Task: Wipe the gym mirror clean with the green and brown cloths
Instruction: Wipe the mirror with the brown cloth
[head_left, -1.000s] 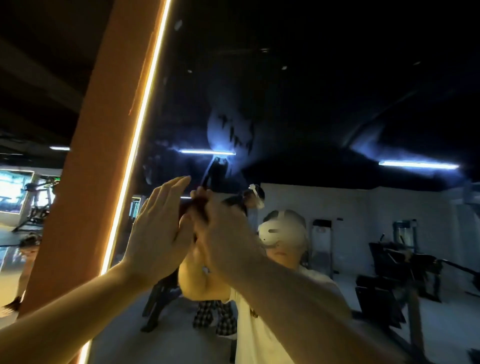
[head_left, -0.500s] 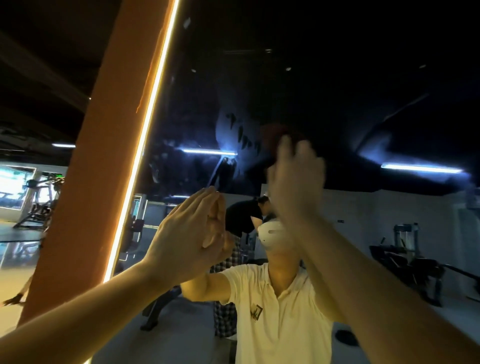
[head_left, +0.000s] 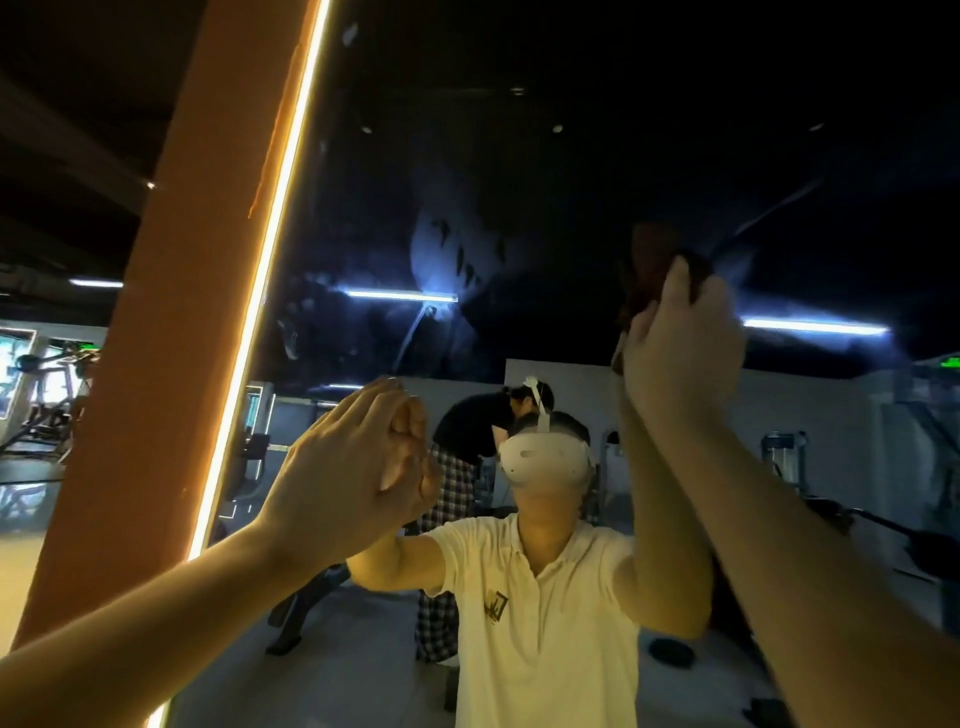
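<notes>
Smeared gym mirror (head_left: 571, 182), crumpled brown cloth (head_left: 647, 265)

One view only, a wide-angle camera worn on the person's head. Faces straight into the mirror (head_left: 571, 156), tilted upward, very near the glass. Orange lit frame edge (head_left: 156, 364) slants across the left side. Wearer's reflection (head_left: 545, 571) sits low centre, its headset (head_left: 545, 462) facing back at the camera
</notes>
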